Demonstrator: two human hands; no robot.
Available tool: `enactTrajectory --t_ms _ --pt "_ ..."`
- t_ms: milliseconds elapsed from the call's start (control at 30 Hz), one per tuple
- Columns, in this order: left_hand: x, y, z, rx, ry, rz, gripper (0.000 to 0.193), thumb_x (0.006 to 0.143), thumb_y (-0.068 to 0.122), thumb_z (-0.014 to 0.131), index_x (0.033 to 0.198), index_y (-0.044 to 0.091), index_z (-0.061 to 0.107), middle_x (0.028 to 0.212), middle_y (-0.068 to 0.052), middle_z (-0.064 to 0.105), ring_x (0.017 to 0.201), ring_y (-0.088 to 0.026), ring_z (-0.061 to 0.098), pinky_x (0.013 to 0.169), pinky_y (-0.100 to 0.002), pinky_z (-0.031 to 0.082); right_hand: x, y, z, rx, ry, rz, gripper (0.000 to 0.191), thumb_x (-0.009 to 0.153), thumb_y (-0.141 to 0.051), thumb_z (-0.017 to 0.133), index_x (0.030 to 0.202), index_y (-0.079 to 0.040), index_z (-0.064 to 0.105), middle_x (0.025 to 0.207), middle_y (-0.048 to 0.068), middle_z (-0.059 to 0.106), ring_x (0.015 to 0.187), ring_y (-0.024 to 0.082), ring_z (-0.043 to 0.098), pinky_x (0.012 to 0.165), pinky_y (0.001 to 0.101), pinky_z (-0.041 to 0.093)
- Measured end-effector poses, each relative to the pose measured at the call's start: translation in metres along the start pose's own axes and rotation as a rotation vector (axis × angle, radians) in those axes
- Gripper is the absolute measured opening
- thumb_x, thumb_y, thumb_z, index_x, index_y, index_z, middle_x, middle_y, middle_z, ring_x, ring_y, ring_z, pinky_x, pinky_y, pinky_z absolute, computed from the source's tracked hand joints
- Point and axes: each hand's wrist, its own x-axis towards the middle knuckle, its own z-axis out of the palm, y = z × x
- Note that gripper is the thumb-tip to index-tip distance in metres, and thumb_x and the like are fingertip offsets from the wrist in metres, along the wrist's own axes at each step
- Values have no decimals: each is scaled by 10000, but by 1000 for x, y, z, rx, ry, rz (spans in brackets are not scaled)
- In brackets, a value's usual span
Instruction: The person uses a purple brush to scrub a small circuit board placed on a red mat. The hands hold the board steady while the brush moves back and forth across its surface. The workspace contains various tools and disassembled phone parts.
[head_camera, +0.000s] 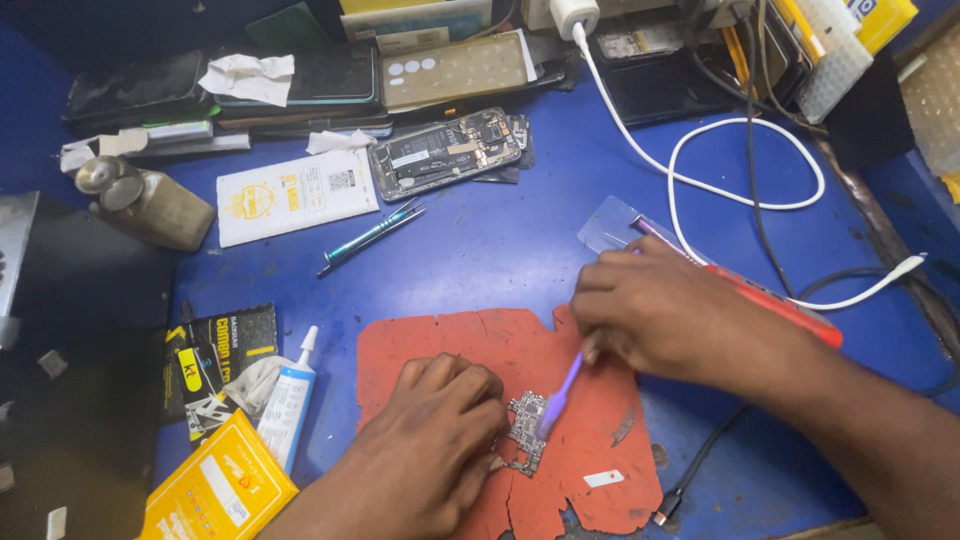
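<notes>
Blue and cluttered, the bench (520, 250) carries a torn red mat (450, 340) near its front edge. On the mat lies a small circuit board (524, 432). The left hand (430, 450) pins the board's left edge with curled fingers. The right hand (665, 315) grips a purple brush (557, 395) (bristles down on the board). An opened phone (447, 152) lies farther back.

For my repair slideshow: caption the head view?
Left hand steadies circuit board on red mat; right hand brushes it.
</notes>
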Motion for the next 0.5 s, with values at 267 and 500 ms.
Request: enactTrajectory --t_ms 267,500 --pt "2 1 1 9 25 19 330 701 90 687 1028 53 663 1199 -148 580 1169 -376 507 1005 -468 398 -3 -1 4 40 37 -30 130 758 -217 775 793 -168 659 836 -13 640 867 217 611 724 418 398" --pt "1 5 3 3 23 17 309 736 97 690 1038 40 659 1187 -145 585 1163 -377 507 1000 -472 392 -2 -4 6 45 17 -123 147 752 -231 767 771 -169 635 835 -16 633 898 210 621 749 420 413"
